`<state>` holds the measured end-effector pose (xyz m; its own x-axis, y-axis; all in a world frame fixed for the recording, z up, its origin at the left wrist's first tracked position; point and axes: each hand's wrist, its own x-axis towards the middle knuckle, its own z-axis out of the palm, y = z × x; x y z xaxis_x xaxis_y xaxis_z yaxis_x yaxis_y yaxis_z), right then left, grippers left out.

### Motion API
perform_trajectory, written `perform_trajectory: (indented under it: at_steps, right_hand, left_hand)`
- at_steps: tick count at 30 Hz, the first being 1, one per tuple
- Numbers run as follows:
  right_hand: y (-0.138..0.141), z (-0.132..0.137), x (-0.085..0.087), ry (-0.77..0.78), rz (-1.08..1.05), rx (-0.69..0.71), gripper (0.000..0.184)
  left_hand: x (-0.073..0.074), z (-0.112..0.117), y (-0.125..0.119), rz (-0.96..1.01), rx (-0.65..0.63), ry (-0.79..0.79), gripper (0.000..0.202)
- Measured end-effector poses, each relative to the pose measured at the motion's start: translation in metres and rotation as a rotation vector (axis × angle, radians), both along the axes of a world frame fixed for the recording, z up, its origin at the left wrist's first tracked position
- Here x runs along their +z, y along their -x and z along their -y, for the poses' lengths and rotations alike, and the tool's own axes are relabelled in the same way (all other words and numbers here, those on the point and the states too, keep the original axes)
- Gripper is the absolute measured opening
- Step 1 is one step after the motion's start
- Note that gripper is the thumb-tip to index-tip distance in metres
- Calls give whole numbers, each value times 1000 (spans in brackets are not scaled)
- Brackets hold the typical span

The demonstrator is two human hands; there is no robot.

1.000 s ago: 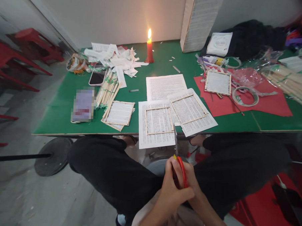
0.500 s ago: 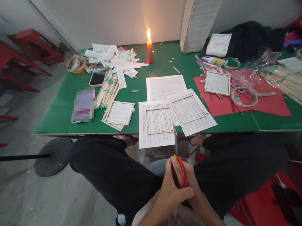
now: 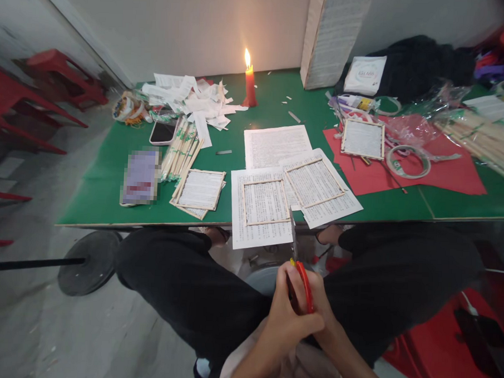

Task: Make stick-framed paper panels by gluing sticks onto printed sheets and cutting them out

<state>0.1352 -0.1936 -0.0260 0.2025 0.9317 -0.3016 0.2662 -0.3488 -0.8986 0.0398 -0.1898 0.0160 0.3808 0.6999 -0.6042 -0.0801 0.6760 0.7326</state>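
Observation:
Both my hands are clasped together over my lap, below the table edge. My left hand [image 3: 286,318] and my right hand [image 3: 318,306] are wrapped round the red handles of a pair of scissors [image 3: 298,269], whose closed blades point up toward the table. Just above the blade tip lies a printed paper sheet [image 3: 261,211] with a square stick frame on it, overhanging the green table [image 3: 110,188]. A second framed sheet [image 3: 319,183] lies beside it on the right.
A lit red candle [image 3: 250,83] stands at the back, with paper scraps [image 3: 193,100] to its left. A phone [image 3: 161,132], a bundle of sticks [image 3: 181,149], finished frames [image 3: 199,189], red paper [image 3: 424,168], tape rolls [image 3: 407,159] and red stools [image 3: 52,77] are around.

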Motion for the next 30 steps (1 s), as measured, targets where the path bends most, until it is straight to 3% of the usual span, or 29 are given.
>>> perform_trajectory:
  at_steps: [6, 11, 14, 18, 20, 26, 30]
  right_hand:
    - [7, -2, 2, 83, -93, 23, 46]
    - [-4, 2, 6, 7, 57, 155, 37]
    - [-20, 6, 13, -13, -7, 243, 29]
    - [-32, 9, 23, 38, -192, 43, 28]
    - [-27, 8, 26, 56, -259, 22, 30]
    - [-5, 5, 24, -49, -82, 30, 26]
    - [-2, 8, 21, -87, -73, -20, 43]
  left_hand:
    - [-7, -1, 6, 18, -41, -22, 88]
    - [-14, -4, 4, -5, -21, -50, 86]
    - [-14, -6, 5, -19, -2, -61, 84]
    - [-12, -4, 9, 42, 49, 6, 74]
    - [-14, 0, 11, 107, 118, 56, 67]
    - [-18, 7, 18, 216, 315, 198, 42]
    - [-10, 5, 22, 185, 342, 220, 38]
